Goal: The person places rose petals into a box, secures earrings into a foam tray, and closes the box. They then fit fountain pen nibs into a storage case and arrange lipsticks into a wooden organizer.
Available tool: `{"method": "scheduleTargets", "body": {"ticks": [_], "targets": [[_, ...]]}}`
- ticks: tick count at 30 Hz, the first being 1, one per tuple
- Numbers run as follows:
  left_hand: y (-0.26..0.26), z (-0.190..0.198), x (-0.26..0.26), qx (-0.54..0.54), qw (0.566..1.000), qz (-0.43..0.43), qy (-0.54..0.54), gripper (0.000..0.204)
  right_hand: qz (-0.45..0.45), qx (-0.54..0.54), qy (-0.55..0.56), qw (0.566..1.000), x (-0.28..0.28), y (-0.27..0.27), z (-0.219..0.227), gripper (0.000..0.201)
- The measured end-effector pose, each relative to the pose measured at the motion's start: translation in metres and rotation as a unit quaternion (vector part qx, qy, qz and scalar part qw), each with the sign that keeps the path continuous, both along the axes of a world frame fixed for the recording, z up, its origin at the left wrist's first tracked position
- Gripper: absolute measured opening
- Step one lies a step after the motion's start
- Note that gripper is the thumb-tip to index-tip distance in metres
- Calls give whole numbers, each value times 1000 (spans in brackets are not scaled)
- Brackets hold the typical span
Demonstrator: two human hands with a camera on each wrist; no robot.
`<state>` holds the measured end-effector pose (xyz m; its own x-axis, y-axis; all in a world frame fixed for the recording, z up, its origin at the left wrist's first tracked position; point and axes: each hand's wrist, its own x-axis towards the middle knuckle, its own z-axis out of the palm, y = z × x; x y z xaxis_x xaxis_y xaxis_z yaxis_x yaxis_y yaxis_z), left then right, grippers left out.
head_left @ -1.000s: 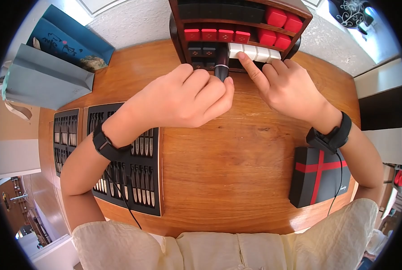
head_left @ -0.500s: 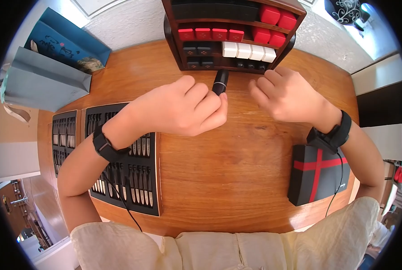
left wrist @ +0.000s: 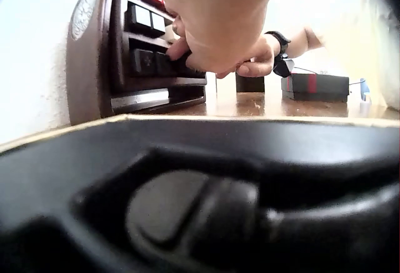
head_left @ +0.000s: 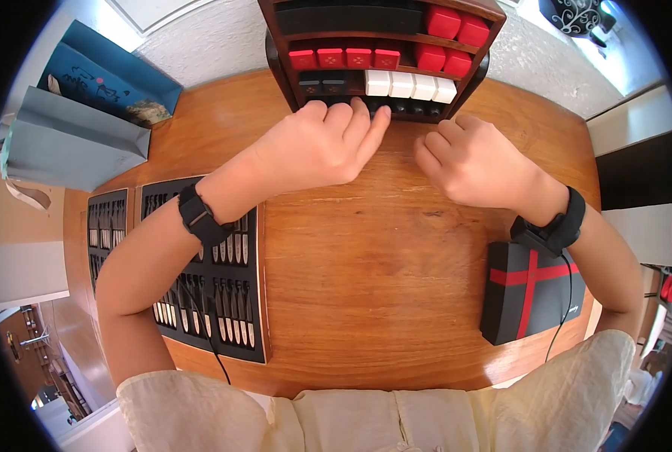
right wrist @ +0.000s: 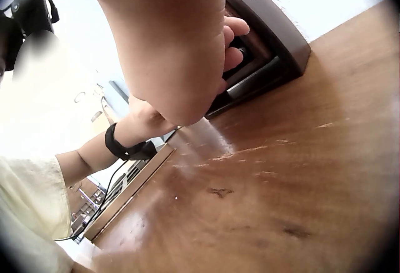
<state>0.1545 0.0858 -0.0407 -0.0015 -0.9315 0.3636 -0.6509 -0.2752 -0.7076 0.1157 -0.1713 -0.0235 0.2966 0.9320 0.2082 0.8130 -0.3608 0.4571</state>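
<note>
At the lowest shelf of the wooden rack, the left hand holds its fingertips around a dark object, the black tube, mostly hidden by the fingers. Dark square-ended pieces sit beside it in that row. White boxes stand one shelf up, right of the left fingertips, with red boxes above. The right hand hovers just in front of the rack's right end, fingers loosely curled, with nothing seen in it.
Two trays of slender dark-and-silver pieces lie at the left. Blue and grey paper bags stand behind them. A black box with red ribbon lies by the right forearm. Cables hang from both wrists.
The left hand has moved forward from in front of the rack to the bottom shelf, taking the black tube along. The right index finger, earlier extended on a white box, has drawn back and curled.
</note>
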Motion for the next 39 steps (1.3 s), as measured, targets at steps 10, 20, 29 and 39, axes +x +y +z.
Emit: {"method": "scheduleTargets", "body": {"ticks": [10,20,29,39], "targets": [[-4,-7,5,23,995,93,42,49,-23,-34,26,999,2,-1,0,10],[-9,-10,9,24,997,74,11,44,-47,-49,41,997,4,-1,0,9],[-16,-11,11,-1,1000,22,14,28,-61,-50,44,996,4,-2,4,9],[-14,-10,7,11,999,50,18,34,-69,-54,44,995,1,-6,11,9]]}}
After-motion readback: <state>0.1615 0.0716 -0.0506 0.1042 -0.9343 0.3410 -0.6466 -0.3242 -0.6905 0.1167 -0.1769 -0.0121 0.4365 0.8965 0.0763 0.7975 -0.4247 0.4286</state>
